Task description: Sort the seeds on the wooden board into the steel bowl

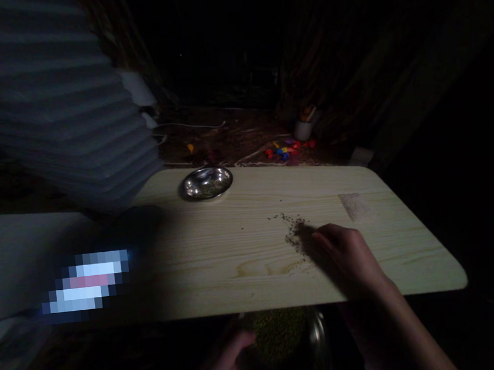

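Below the table's front edge, my left hand [238,351] grips the rim of a round metal bowl [319,330]. Small greenish grains [282,331] fill much of it, in deep shadow. My right hand [344,248] is low over the tabletop with its fingers curled together; whatever they may hold is hidden. Just left of those fingertips lies a loose scatter of small dark grains [295,233]. A smaller shiny steel bowl [224,178], with some greenish grains inside, stands near the table's far edge.
The pale wood-patterned table [203,272] has rounded corners and a greyish rectangular patch [355,206] at right. A bright pixelated patch [87,281] glows at left, beside a hanging ribbed sheet [57,99]. Beyond are colourful small objects [287,150] and a light container [303,129].
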Motion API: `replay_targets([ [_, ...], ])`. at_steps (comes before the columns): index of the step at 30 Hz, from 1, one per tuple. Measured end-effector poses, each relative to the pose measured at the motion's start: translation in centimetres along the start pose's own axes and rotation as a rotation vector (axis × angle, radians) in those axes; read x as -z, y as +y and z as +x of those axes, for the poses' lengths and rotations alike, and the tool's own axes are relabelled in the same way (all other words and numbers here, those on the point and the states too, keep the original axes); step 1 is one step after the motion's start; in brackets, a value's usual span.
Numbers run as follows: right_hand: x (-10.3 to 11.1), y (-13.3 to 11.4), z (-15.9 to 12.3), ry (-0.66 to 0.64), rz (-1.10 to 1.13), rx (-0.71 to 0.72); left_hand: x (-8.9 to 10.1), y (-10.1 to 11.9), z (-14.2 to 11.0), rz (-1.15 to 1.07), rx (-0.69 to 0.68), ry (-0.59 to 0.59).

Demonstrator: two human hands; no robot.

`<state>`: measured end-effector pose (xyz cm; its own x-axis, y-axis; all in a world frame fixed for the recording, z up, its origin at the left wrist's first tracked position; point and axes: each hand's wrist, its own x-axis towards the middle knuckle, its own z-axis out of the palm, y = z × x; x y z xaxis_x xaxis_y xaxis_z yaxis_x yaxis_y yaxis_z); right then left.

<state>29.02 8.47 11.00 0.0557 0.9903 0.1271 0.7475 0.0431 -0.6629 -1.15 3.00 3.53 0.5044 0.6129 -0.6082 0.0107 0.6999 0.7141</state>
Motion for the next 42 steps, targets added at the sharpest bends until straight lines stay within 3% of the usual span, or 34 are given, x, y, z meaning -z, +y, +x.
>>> replay_targets([
  [3,0.2,-0.6,0.0,-0.042,0.045,0.025,0.3,-0.5,0.4,-0.01,0.008,0.019],
  [9,1.0,-0.1,-0.3,0.015,0.038,-0.004,0.5,-2.1,1.2,-0.102,-0.013,0.072],
  [14,-0.4,-1.2,-0.3,-0.021,-0.003,0.062,0.9,-2.3,0.5,-0.177,-0.042,0.069],
  [21,-2.4,-3.2,-0.1,-0.105,-0.032,0.148,2.7,-2.8,-0.2,-0.21,-0.074,0.162],
  [29,-1.5,-2.5,-2.6,-0.235,0.054,0.11,2.4,-1.8,-1.7,-0.04,-0.095,0.218],
  [33,-0.7,-2.7,-3.4,-0.222,0.085,0.063,1.9,-1.4,-2.0,-0.008,-0.099,0.261],
  [42,-2.2,-2.4,-4.0,-0.279,0.107,0.097,1.8,-0.7,-2.5,-0.019,-0.111,0.209],
])
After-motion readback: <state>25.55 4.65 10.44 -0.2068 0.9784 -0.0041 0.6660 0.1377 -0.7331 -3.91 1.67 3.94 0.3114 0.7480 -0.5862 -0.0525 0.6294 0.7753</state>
